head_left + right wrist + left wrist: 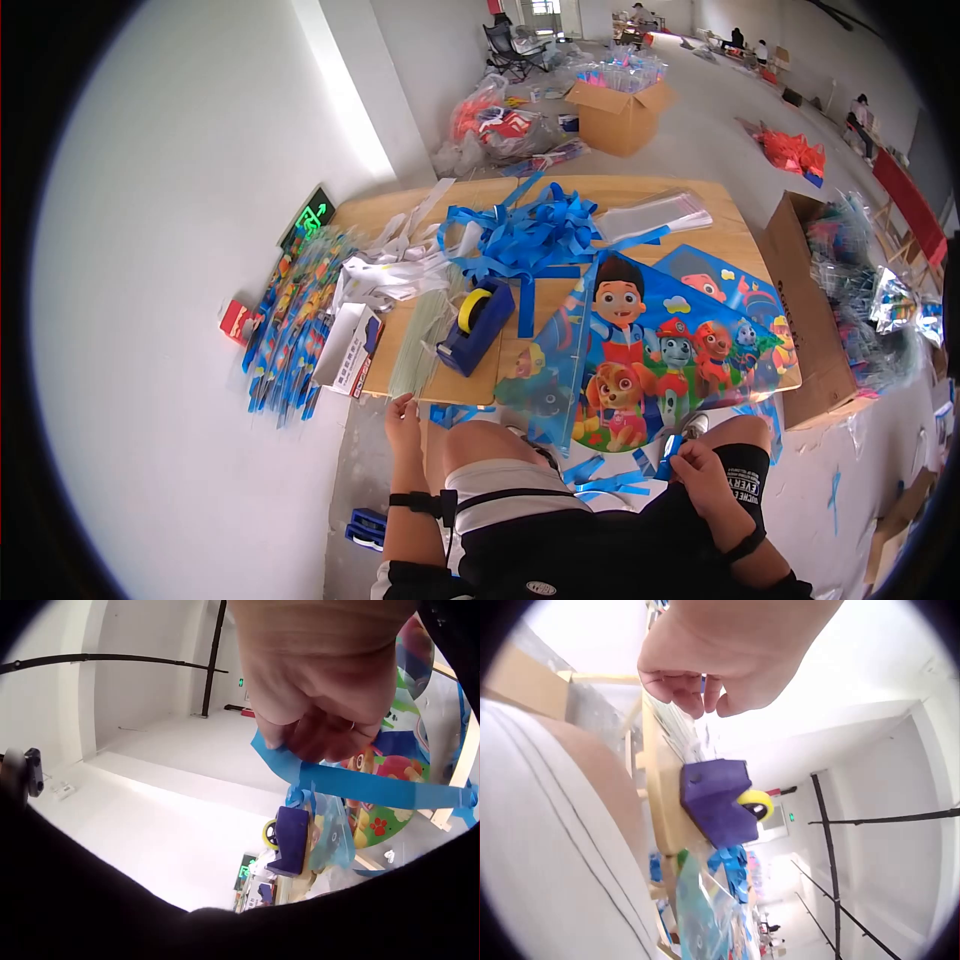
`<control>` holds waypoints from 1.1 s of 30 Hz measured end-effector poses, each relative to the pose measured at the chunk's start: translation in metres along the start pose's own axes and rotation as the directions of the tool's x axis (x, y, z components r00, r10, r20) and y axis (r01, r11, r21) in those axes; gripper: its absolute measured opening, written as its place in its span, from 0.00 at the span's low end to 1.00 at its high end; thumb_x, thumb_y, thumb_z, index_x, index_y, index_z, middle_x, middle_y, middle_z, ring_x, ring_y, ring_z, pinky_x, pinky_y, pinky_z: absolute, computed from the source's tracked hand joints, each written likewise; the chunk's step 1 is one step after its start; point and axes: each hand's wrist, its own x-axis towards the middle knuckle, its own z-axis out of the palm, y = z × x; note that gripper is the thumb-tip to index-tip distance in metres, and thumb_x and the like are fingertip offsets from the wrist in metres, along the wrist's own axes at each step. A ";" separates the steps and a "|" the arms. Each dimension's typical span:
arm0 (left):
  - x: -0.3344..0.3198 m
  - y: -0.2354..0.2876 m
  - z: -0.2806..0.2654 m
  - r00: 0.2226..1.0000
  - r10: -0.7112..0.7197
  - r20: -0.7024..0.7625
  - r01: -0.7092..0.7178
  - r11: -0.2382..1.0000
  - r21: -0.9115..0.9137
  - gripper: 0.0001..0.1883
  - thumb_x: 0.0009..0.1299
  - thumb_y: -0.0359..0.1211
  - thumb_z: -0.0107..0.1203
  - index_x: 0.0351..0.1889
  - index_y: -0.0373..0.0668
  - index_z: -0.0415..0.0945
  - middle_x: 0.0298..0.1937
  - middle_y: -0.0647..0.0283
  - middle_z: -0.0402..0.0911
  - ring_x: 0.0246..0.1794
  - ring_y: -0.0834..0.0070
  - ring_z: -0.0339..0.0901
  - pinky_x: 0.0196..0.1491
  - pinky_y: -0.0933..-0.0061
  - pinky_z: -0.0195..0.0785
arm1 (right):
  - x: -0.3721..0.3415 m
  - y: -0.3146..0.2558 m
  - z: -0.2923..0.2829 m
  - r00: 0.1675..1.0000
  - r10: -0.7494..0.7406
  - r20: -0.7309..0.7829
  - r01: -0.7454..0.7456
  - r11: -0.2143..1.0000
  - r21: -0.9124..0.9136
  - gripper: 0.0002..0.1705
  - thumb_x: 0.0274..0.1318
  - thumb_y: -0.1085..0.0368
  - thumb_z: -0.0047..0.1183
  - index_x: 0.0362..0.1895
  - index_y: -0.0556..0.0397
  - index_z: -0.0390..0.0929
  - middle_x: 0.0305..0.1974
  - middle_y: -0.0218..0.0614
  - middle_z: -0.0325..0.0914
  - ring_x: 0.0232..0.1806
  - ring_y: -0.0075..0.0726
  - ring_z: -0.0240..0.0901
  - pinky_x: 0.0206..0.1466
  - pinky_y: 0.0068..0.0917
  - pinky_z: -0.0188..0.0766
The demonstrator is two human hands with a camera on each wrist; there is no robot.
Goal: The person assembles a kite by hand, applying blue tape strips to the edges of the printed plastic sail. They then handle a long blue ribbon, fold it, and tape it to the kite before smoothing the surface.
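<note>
My right hand pinches a blue ribbon strip above the lap. The strip stretches out below the fingers in the right wrist view. At the table's near edge, my left hand has loosely curled fingers, with the fingertips right at the near ends of a bundle of pale, translucent sticks. Nothing shows between its thumb and fingers in the left wrist view. A dark blue tape dispenser with a yellow roll stands to the right of the sticks. Glossy cartoon-printed sheets overhang the table's near edge.
Behind the dispenser lies a heap of blue ribbon, with white strips to its left. A small white box sits at the left edge beside packed printed bundles. A large carton stands right of the table.
</note>
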 end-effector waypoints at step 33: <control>0.080 0.139 0.073 0.897 -0.032 0.440 -0.029 0.991 0.130 0.27 0.76 0.51 0.51 0.35 0.36 0.88 0.39 0.55 0.87 0.50 0.65 0.79 0.61 0.65 0.63 | -0.013 -0.004 0.009 0.997 0.040 0.067 -0.030 0.991 -0.133 0.07 0.64 0.69 0.62 0.39 0.54 0.76 0.30 0.25 0.77 0.32 0.18 0.74 0.37 0.17 0.70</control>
